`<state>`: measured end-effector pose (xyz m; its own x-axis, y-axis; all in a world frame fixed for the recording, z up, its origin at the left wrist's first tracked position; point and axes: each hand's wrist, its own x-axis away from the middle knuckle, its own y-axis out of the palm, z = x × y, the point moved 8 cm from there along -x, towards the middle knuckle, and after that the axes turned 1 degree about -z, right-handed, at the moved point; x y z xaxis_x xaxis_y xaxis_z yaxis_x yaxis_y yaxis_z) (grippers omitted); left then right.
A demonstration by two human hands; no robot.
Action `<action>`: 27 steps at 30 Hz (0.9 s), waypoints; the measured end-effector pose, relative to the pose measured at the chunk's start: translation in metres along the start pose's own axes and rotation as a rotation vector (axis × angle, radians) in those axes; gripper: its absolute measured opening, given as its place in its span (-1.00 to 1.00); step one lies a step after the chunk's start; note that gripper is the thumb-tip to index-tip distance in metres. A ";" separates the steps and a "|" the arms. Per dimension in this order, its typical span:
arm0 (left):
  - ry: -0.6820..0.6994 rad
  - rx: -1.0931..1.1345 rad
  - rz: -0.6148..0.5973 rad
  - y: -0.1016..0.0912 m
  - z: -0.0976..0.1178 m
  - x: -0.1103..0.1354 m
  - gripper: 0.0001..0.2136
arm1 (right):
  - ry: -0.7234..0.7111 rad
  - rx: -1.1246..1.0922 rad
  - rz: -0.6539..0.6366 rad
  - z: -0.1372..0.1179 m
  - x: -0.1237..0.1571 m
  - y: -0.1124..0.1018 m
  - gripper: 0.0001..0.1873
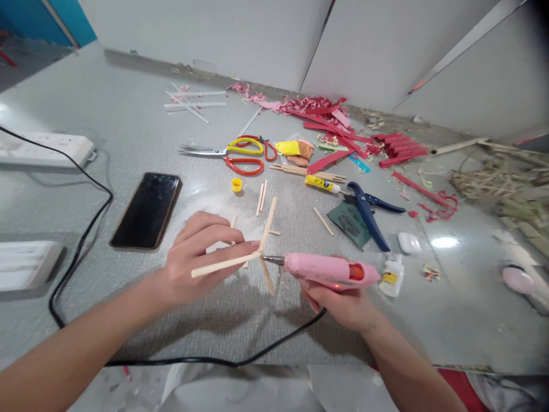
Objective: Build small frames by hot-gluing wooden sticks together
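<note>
My left hand (pixel 201 252) is closed on a small frame of joined wooden sticks (pixel 269 223), whose arms spread from one joint near the fingertips. In my right hand (pixel 338 300) is a pink hot glue gun (pixel 319 270), an orange light glowing on its side. The metal nozzle points left and reaches the joint of the sticks; whether it touches cannot be made out. Two short sticks (pixel 261 197) and a yellow cap (pixel 237 185) lie just beyond the left hand. Part of the frame is hidden behind the fingers.
A phone (pixel 146 210) lies left, near white power strips (pixel 43 149) and a black cord (pixel 171 360). Scissors (pixel 231 151), a glue tube (pixel 322 183), blue pliers (pixel 369 212), sandpaper (pixel 349 223) and a white glue bottle (pixel 392 276) lie beyond. Red paper strips (pixel 334 129) line the back.
</note>
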<state>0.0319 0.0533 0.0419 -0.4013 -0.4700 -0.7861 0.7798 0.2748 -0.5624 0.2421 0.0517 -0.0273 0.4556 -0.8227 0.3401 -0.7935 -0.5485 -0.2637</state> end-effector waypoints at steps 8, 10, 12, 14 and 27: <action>0.037 -0.003 0.031 -0.001 0.001 0.002 -0.88 | -0.005 0.020 0.034 -0.002 0.001 -0.003 -0.64; 0.036 -0.007 0.039 -0.002 0.001 0.002 -0.87 | -0.017 0.003 0.028 -0.002 0.001 -0.002 -0.65; 0.033 -0.013 0.032 -0.002 0.001 0.001 -0.86 | -0.018 -0.008 0.017 -0.002 0.001 -0.002 -0.65; 0.028 -0.018 0.032 -0.002 0.001 0.000 -0.85 | -0.014 -0.008 0.018 -0.001 0.001 -0.002 -0.65; 0.047 -0.001 0.059 -0.002 0.002 0.001 -0.86 | -0.018 0.018 0.056 -0.001 0.001 -0.003 -0.67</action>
<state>0.0310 0.0504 0.0432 -0.3770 -0.4129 -0.8291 0.8022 0.3019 -0.5152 0.2447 0.0527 -0.0247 0.4180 -0.8545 0.3084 -0.8107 -0.5040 -0.2979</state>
